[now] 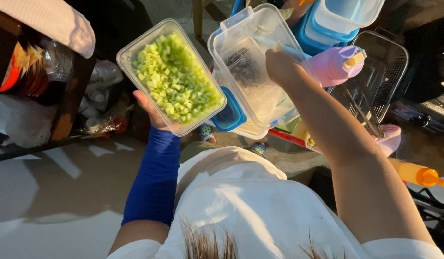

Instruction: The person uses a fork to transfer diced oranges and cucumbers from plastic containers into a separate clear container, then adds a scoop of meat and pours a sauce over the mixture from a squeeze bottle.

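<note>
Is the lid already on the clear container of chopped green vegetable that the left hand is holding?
No: the clear container of green cubes sits open on the left hand, while the right hand holds the clear lid beside it.

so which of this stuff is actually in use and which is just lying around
In hand:
- tub of diced greens, on the left hand
- clear lid, in the right hand

Lying about:
- pink bottle
- wire basket
- orange bottle
- stacked blue tubs

Left hand [152, 111] held clear tub of diced green veg [173, 76] at upper center; right hand [281, 65] gripped empty clear container [253, 72] beside it; wire basket [381, 72] upper right.
</note>
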